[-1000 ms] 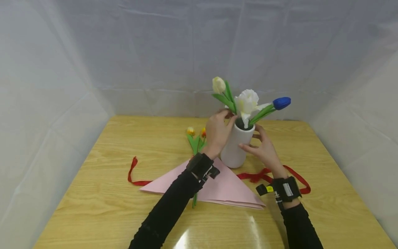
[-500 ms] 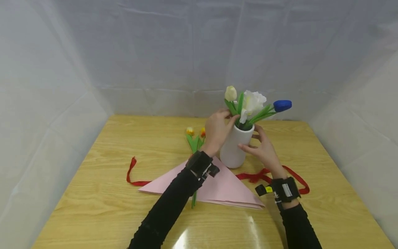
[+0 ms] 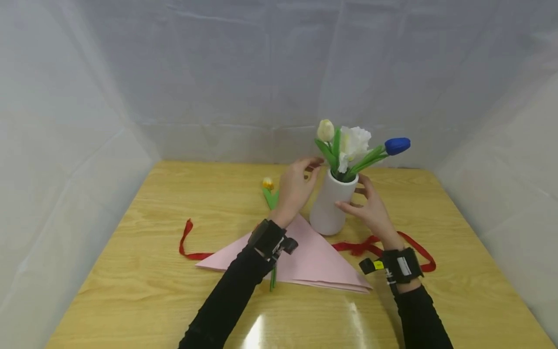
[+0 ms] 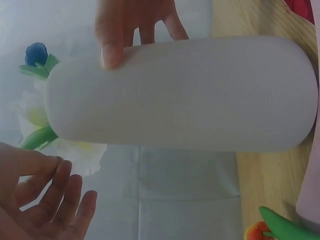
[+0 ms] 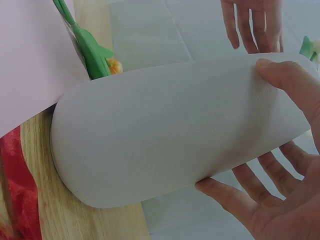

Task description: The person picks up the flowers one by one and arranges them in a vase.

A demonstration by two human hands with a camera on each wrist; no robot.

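A white vase (image 3: 327,208) stands on the wooden table (image 3: 152,203) at the tip of a folded pink paper (image 3: 314,264). It holds a cream tulip (image 3: 325,130), a white flower (image 3: 355,140) and a blue tulip (image 3: 396,145). My right hand (image 3: 363,204) grips the vase from the right, thumb (image 5: 287,82) across its front and fingers behind. My left hand (image 3: 301,182) hovers just left of the vase's mouth, fingers relaxed and spread, touching nothing; the left wrist view shows it (image 4: 50,200) apart from the vase (image 4: 185,95).
A yellow-orange tulip (image 3: 268,183) lies on the table behind my left hand, its stem running under the pink paper. A red ribbon (image 3: 188,240) lies across the table, passing under the paper to the right side (image 3: 418,249). White cloth walls enclose the table.
The flowers sank lower into the vase. My left hand let go of the stems at the vase's mouth and drew back to the left. The right hand stayed on the vase.
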